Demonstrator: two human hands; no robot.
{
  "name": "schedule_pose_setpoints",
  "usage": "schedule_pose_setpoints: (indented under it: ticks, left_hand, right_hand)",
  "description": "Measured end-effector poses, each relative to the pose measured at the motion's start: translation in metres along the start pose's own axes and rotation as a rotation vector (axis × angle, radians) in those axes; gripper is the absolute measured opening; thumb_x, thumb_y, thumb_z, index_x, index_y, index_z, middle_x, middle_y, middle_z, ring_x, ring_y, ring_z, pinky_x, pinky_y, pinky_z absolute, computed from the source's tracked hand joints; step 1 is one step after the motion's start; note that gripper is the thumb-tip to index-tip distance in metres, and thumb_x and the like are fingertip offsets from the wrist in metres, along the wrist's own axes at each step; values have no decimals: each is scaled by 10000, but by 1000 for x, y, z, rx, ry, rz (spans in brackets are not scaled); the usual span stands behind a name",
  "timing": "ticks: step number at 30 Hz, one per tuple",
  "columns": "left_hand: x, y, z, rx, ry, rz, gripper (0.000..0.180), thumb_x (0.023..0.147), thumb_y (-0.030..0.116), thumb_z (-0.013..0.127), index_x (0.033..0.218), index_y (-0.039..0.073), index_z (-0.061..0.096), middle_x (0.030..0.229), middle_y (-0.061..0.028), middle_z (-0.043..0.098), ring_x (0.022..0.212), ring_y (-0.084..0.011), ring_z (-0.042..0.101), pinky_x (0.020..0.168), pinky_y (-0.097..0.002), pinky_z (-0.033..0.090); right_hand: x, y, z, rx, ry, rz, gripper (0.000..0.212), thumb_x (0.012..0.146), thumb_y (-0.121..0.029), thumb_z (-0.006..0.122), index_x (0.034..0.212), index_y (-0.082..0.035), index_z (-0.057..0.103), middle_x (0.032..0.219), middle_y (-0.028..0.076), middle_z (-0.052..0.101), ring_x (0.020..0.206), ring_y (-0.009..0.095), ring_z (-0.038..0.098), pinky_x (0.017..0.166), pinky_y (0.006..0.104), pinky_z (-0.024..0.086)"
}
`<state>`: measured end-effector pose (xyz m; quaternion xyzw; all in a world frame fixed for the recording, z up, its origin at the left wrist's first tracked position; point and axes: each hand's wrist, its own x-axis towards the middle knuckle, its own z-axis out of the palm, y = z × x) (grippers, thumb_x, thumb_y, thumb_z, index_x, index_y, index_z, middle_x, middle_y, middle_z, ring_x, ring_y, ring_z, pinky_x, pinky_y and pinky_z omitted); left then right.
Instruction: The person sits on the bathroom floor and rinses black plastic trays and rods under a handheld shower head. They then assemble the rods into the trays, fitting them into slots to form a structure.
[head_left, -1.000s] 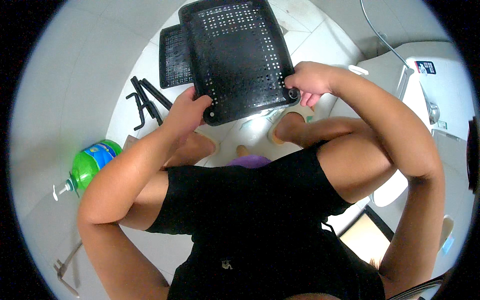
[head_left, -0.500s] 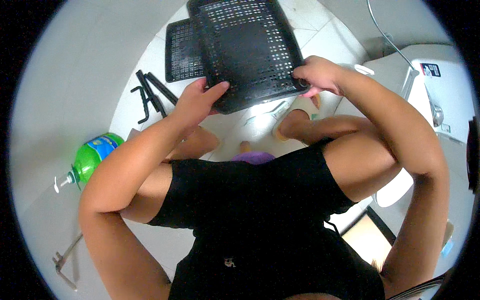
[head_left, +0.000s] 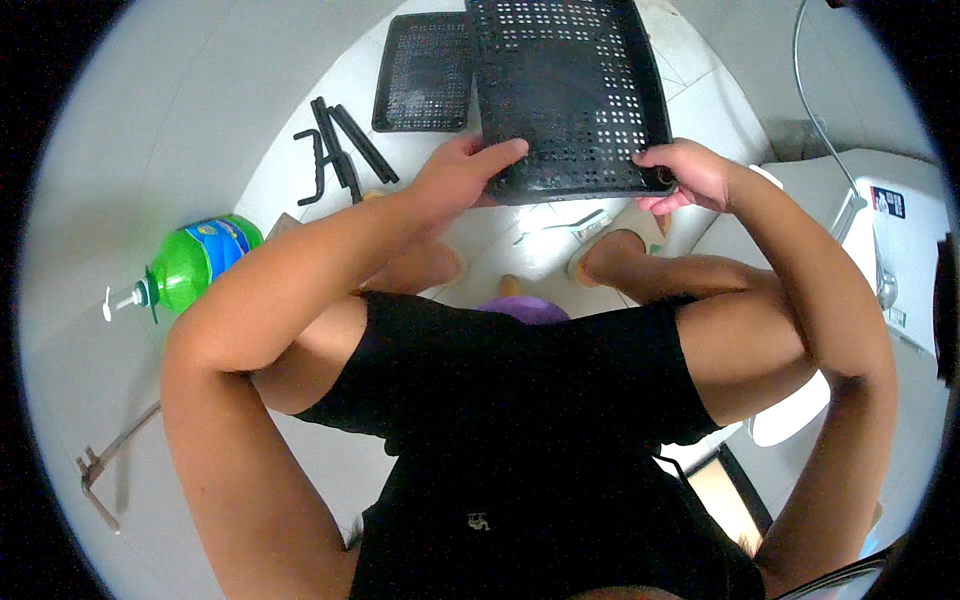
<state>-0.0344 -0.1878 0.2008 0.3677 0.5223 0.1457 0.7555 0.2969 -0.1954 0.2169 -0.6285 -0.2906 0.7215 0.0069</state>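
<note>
Between my hands is a black plastic tray with low raised sides and a base full of small holes. My left hand is closed on its near left corner, the thumb lying over the inside. At the near right corner my right hand grips the rim, thumb on top and fingers underneath. The tray's far end runs out of the picture. Beyond my left hand, a second black perforated tray lies on the floor, partly covered by the held one. Several black tubes and a bent black piece lie left of it.
A green bottle with a pump top is by the left wall. A metal bracket is fixed lower left. A white toilet and a hose are on the right. Something purple shows below my legs; a brush-like item lies on the floor.
Everything fixed has shifted rightward in the view, except the far-left bracket and bottle, which shift little. The held tray has turned slightly straighter; both hands keep their grip on it.
</note>
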Motion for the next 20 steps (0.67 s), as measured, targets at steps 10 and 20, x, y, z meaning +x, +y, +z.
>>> schedule_pose_setpoints:
  ticks: [10, 20]
  left_hand:
    - [-3, -3, 3, -154, -82, -9, 603, 984, 385, 709, 1364, -52, 544, 1276, -140, 669, 1141, -231, 667, 1022, -390, 526]
    - [-2, -2, 1, -84, 1, -50, 668, 960, 425, 729, 1348, -85, 539, 1214, -163, 691, 1077, -273, 696, 1008, -410, 538]
  right_hand:
    - [-2, 1, 1, 14, 28, -21, 416, 980, -314, 628, 1248, 4, 623, 1058, 127, 723, 812, 213, 735, 696, 304, 648]
    - [-7, -1, 2, 8, 14, -15, 477, 967, -307, 673, 1315, 9, 590, 1158, 177, 704, 926, 281, 743, 776, 357, 641]
